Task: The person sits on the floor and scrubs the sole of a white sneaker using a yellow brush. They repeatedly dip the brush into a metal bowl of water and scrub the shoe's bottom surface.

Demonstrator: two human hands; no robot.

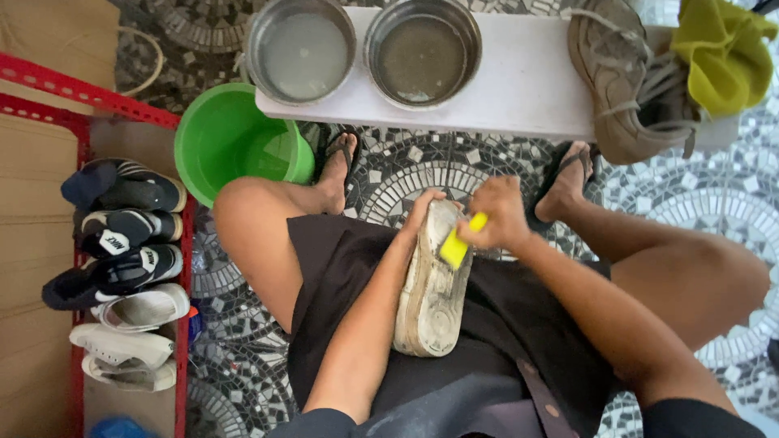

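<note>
A shoe [432, 284] is gripped at its toe by the left hand [422, 215]; a yellow brush [458, 243] is clenched in the right hand [497, 215], pressed on its sole.

Count, this moment. Two hands of mine in frame: left hand [423, 212], right hand [497, 217]. One dirty white shoe [430, 292] at centre, sole up. One yellow brush [458, 243]. Two steel bowls [302, 50] on one white bench [519, 89] along the top. One green bucket [219, 138], upper left. One tan sneaker [617, 73] and one yellow cloth [722, 53], upper right. Six shoes [122, 243] on one red rack [49, 89], left edge. Two flip-flops [560, 174] on my feet.
</note>
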